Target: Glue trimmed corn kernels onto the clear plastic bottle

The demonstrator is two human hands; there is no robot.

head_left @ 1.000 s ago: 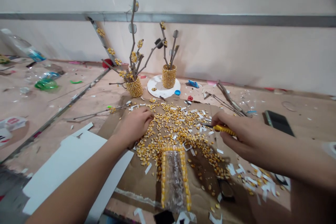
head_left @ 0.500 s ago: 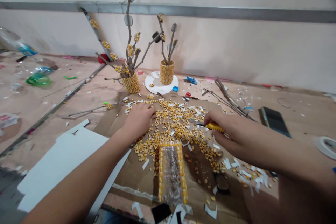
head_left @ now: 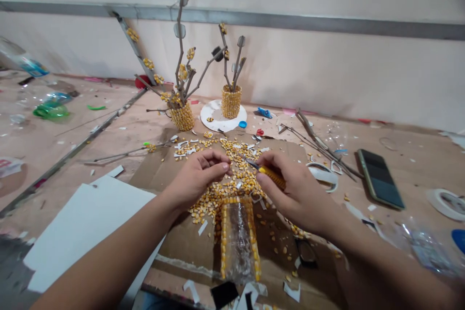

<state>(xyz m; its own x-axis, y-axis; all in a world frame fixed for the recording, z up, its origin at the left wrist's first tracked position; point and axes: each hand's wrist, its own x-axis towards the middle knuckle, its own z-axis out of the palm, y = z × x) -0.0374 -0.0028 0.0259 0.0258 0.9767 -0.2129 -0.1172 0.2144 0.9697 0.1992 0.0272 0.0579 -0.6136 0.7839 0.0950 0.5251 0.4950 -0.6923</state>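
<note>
My right hand (head_left: pixel 290 184) grips a yellow-handled craft knife (head_left: pixel 271 174), its thin dark blade pointing left toward my other hand. My left hand (head_left: pixel 203 169) is pinched at the fingertips on what looks like a corn kernel, mostly hidden by the fingers. Under both hands, loose corn kernels (head_left: pixel 236 147) and white paper scraps are spread over the cardboard sheet (head_left: pixel 174 242). Nearest me on the cardboard lies a clear plastic piece (head_left: pixel 238 237), with rows of kernels stuck along its far edge and both sides.
Two kernel-covered pots (head_left: pixel 181 117) with twigs stand at the back, one on a white disc (head_left: pixel 207 118). White sheets (head_left: pixel 90 218) lie left; tape rolls (head_left: pixel 323 174), a phone (head_left: pixel 379 177) and twigs (head_left: pixel 316 138) lie right. Plastic bottle pieces (head_left: pixel 51 111) are far left.
My left hand has lifted off the kernels, turned and moved right, fingertips now pinched. My right hand has come left and nearer with the craft knife, uncovering a tape roll.
</note>
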